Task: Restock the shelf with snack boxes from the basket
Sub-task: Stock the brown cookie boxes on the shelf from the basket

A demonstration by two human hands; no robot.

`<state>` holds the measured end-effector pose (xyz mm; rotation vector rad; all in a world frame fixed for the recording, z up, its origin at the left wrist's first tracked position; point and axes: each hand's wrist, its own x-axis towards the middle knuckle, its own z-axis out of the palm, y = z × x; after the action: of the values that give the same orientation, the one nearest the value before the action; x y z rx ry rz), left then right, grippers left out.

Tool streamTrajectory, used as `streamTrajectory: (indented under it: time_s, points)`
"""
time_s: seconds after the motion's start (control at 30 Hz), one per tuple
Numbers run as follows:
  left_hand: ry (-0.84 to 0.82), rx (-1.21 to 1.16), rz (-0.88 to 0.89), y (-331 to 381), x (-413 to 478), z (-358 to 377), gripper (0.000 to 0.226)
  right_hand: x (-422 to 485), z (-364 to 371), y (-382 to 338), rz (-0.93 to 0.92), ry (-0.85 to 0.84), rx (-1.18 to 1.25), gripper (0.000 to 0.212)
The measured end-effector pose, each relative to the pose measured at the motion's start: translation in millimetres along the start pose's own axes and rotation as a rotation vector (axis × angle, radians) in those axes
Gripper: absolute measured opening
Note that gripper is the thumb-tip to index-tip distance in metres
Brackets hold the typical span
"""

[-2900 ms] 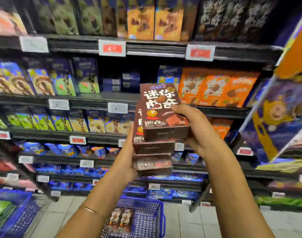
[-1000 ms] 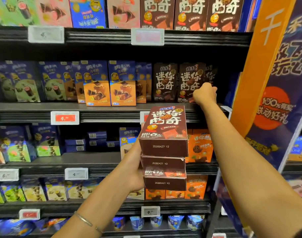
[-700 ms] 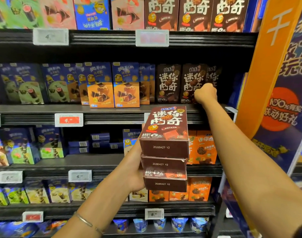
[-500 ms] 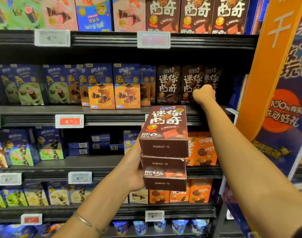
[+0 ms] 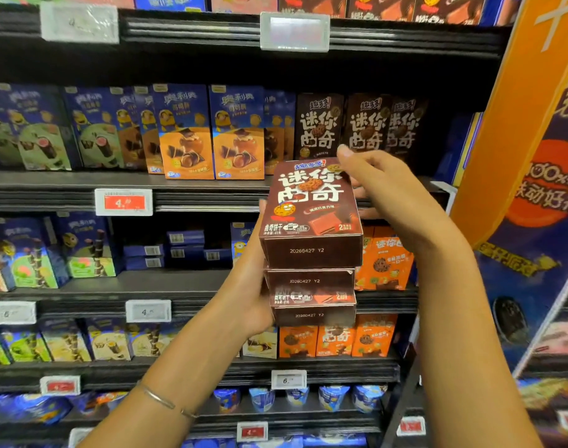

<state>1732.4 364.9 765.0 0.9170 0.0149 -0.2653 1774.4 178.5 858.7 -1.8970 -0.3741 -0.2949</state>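
1. Supermarket snack aisle: dark shelving (image 5: 179, 286) packed with boxes on every level, and an orange-and-blue banner (image 5: 515, 124) at 3 o'clock.
2. Closest in, the left forearm comes up from 7 o'clock with a thin bracelet (image 5: 161, 400) on the wrist.
3. Left hand (image 5: 253, 286) is wrapped round the left side of a stack of three brown cookie boxes (image 5: 311, 281). It's held dead centre in the air in front of the shelves, with the date-stamped ends facing the camera.
4. Right hand (image 5: 389, 192) reaches in from 5 o'clock and has hold of the top box (image 5: 308, 205) at its 2 o'clock corner. The thumb is over the top edge and the fingers are curled behind the right side.
5. Further back, at 12 o'clock from the stack, matching brown boxes (image 5: 318, 124) stand upright on the shelf. Three fronts show, and the right one is in shadow.
6. Same shelf at 10 o'clock: blue boxes with orange fronts (image 5: 237, 134). A red price tag (image 5: 123, 202) sits on the shelf edge below them.
7. One shelf down, at 4 o'clock from the stack, there are orange boxes (image 5: 384, 263).
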Motion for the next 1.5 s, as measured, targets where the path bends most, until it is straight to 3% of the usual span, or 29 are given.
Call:
streamTrajectory:
  time_s: [0.07, 0.13, 0.37, 0.47, 0.6, 0.73, 0.93, 1.07, 1.23, 1.5]
  points:
    - [-0.002, 0.012, 0.038, 4, -2, 4, 0.068, -12, -1, -5, 0.037, -0.052, -0.037, 0.076]
    - [0.000, 0.029, 0.077, 6, 0, 6, 0.064, -21, -3, -10, 0.044, -0.096, -0.079, 0.078]
    - [-0.037, 0.094, 0.153, 11, -3, 16, 0.054, -31, -18, -18, -0.026, -0.149, 0.046, 0.030]
    - [-0.025, 0.127, 0.180, 9, -2, 17, 0.058, -24, -25, -17, -0.056, -0.006, 0.200, 0.025]
    - [0.013, 0.082, 0.188, 7, -2, 14, 0.041, 5, -36, -3, -0.080, 0.318, 0.242, 0.017]
    - [0.024, 0.054, 0.195, 2, -1, 13, 0.041, 54, -45, 17, -0.066, 0.598, 0.296, 0.029]
    - [0.024, 0.068, 0.197, -1, -2, 16, 0.044, 109, -46, 46, -0.077, 0.893, -0.024, 0.041]
    - [0.015, 0.071, 0.206, -3, -2, 19, 0.034, 128, -47, 60, 0.029, 0.974, -0.077, 0.049]
    - [0.019, 0.076, 0.158, -3, -2, 19, 0.042, 146, -49, 62, 0.079, 1.058, -0.078, 0.054]
    - [0.005, 0.090, 0.131, -4, 2, 20, 0.044, 161, -51, 72, 0.115, 1.023, -0.081, 0.059]
